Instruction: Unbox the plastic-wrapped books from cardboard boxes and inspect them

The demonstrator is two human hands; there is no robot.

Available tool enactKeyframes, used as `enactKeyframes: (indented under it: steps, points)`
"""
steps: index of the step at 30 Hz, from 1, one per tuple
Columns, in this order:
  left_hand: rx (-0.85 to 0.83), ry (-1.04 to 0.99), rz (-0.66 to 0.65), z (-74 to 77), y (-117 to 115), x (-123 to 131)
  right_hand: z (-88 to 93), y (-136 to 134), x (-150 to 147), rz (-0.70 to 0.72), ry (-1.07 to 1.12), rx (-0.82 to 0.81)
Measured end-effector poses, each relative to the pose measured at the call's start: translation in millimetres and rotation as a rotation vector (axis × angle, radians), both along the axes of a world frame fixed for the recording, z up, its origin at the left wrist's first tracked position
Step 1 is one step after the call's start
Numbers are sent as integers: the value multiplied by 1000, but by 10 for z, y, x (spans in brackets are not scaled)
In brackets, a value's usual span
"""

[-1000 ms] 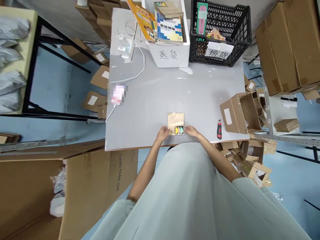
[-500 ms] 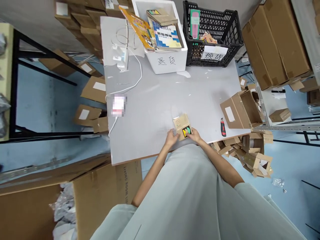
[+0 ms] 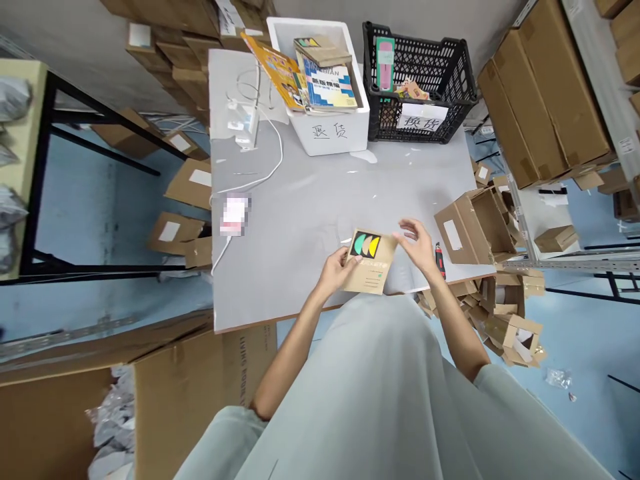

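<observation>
A tan book (image 3: 376, 272) with a black panel of green, beige and yellow shapes is held over the table's front edge. My left hand (image 3: 336, 272) grips its left side, thumb across the cover. At the book's upper right corner is my right hand (image 3: 418, 245), its fingers apart and curved. A fingertip is close to that corner; whether it touches I cannot tell. Just right of this hand lies a red and black utility knife (image 3: 440, 260), partly hidden by the wrist.
On the grey table (image 3: 300, 213) stand a white foam box (image 3: 330, 137) of books, a black crate (image 3: 423, 127) and, at right, an open cardboard box (image 3: 457, 223). A power strip (image 3: 245, 127) and white cable (image 3: 280, 143) lie at left. Cartons (image 3: 500, 287) cover the floor at right.
The book has been turned around, so its coloured panel is now at the far end, and raised nearer. My right hand has come off the cover and moved right and away from me.
</observation>
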State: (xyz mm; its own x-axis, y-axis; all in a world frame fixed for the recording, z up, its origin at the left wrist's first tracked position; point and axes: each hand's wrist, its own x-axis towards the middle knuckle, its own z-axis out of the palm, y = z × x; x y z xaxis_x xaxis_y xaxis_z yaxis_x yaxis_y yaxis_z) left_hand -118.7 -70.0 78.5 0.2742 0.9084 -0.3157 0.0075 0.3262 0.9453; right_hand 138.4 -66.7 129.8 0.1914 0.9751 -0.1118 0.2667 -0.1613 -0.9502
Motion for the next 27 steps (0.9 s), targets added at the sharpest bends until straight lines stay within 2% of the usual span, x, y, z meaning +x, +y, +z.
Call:
enactKeyframes:
  steps: [2, 3, 6, 8, 10, 14, 16, 19, 21, 23, 27]
  points:
    - [-35, -47, 127, 96, -15, 69, -62, -66, 93, -34, 105, -99]
    - [-52, -72, 176, 147, -24, 110, -95, -129, 113, 9, 168, -175]
    - [-107, -137, 284, 297, -63, 262, -129, -372, 96, 256, 381, -361]
    - [-156, -164, 341, 384, -100, 367, -75, -507, 78, 367, 504, -398]
    - [-226, -185, 378, 455, -138, 460, 22, -584, 94, 400, 588, -401]
    - [-355, -252, 405, 545, -200, 616, 158, -609, 203, 377, 675, -385]
    - [-432, -335, 367, 577, -220, 698, 123, -595, 253, 357, 697, -369]
    - [-520, -478, 281, 626, -219, 821, -37, -557, 295, 368, 747, -400]
    - [-505, -507, 270, 663, -189, 872, -140, -516, 310, 388, 767, -427]
    - [-431, -450, 315, 698, -143, 877, -181, -465, 331, 400, 754, -420]
    - [-222, -220, 403, 736, -72, 795, -62, -368, 392, 367, 674, -339]
